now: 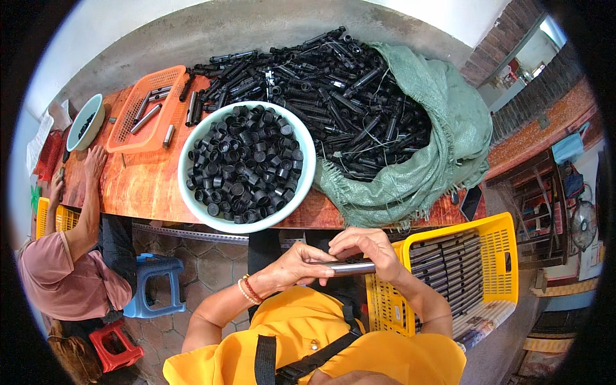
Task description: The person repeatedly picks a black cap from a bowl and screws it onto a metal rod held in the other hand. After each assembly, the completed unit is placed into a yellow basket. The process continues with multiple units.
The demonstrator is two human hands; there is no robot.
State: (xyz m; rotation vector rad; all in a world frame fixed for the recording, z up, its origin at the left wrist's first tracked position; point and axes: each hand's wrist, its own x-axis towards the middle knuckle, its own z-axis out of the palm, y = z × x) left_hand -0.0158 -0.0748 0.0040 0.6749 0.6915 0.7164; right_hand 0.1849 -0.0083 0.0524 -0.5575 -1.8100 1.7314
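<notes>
A shiny dark metal tube [351,268] lies level in front of my chest. My left hand [296,264] is closed round its left end, thumb on top. My right hand [371,249] curves over the other end, its fingers bent above the tube and its palm against the tip. Just beyond my hands, on the table edge, stands a pale green basin [308,186] full of short black plastic caps [247,163]. Behind it and to the right, many black plastic tubular parts [359,109] spill from a green woven sack [449,122].
At my right stands a yellow crate [507,256] stacked with metal tubes [449,269]. An orange basket [122,138] with a few tubes and a small basin [96,131] are on the table's left. A co-worker [70,269] sits there, by a blue stool [157,282]. A phone [471,202] lies at the table's right.
</notes>
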